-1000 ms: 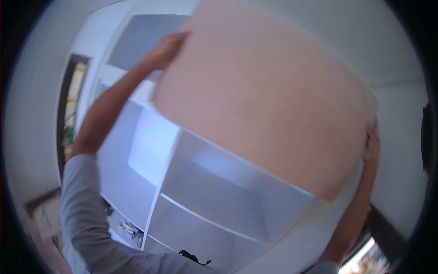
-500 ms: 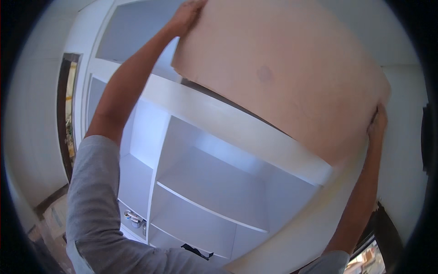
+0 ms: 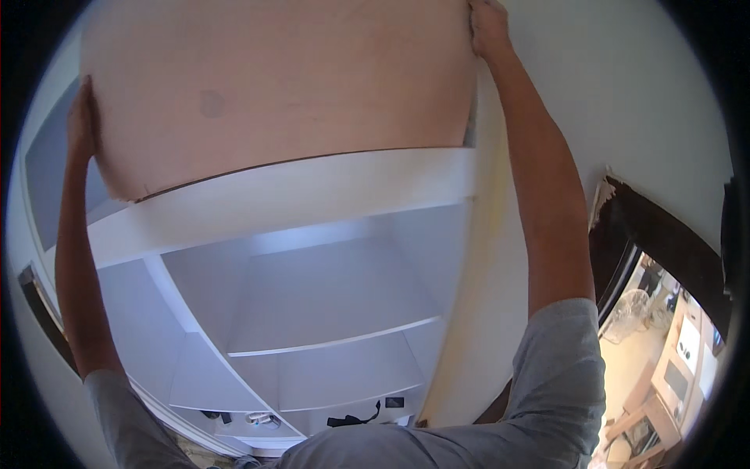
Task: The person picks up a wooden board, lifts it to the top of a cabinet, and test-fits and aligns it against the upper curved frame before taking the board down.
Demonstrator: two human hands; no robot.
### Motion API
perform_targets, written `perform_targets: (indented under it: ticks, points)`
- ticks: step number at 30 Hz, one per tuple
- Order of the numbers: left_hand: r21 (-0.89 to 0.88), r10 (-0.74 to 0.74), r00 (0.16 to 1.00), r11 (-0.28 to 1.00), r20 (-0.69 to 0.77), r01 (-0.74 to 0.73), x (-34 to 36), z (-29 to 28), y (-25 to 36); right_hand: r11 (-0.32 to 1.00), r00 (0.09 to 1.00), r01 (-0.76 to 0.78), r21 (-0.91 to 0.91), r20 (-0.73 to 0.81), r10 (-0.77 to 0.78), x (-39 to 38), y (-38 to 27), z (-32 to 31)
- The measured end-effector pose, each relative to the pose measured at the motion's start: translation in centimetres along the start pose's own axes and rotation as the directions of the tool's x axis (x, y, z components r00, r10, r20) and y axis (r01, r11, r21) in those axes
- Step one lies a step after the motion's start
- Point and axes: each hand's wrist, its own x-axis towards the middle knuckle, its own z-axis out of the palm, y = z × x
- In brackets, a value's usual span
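Both my arms are raised, holding a large pinkish-tan wooden panel (image 3: 289,86) with a round grey smudge on it. My left hand (image 3: 80,121) grips the panel's left edge, and my right hand (image 3: 490,30) grips its right edge near the top of the view. The panel's lower edge lies along a white horizontal rail (image 3: 312,191) of a white built-in cabinet, covering most of the upper opening. At the lower right corner a narrow dark gap shows beside the panel. Its top is out of view.
Below the rail are white cabinet shelves (image 3: 336,344). A black strap (image 3: 355,420) and a small silvery object (image 3: 263,420) lie low inside. To the right, a dark-framed doorway (image 3: 660,227) opens on a room with a fan (image 3: 627,315) and wooden furniture (image 3: 672,383).
The panel has swung from tilted to nearly level and come against the rail, over the upper opening. My left hand is now lower, my right hand higher. The whole view has turned too.
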Motion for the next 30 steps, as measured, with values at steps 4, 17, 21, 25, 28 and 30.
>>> perform_targets:
  ticks: [4, 17, 21, 25, 28, 30]
  points:
    - [0.057, -0.008, 1.000, 0.998, 0.016, 0.007, 0.3, 2.3, -1.1, 0.998, 0.995, 0.070, -0.002, 0.067, -0.070, 0.9, -0.4, -1.9]
    - [0.114, -0.029, 0.999, 0.993, 0.027, 0.026, 1.6, 1.3, -3.2, 0.995, 0.994, 0.082, -0.053, 0.072, -0.078, 0.0, -2.0, -1.4]
    - [0.488, 0.190, 0.979, 0.863, -0.077, -0.129, 0.9, 3.0, -3.6, 0.850, 0.954, 0.268, -0.453, 0.003, -0.299, -1.1, -2.4, -2.4]
    - [0.648, 0.291, 0.956, 0.733, -0.024, -0.207, 0.1, 3.1, -2.6, 0.580, 0.958, 0.216, -0.786, 0.056, -0.281, -3.7, -0.1, -3.6]
    - [0.626, 0.314, 0.948, 0.748, -0.044, -0.219, -2.1, 5.4, -1.4, 0.684, 0.991, 0.039, -0.729, -0.057, -0.117, -10.5, 1.1, -6.2]
    - [0.652, 0.309, 0.951, 0.727, -0.029, -0.216, -1.3, 4.7, -1.2, 0.761, 0.965, 0.063, -0.646, -0.155, -0.212, -15.3, 3.0, -6.9]
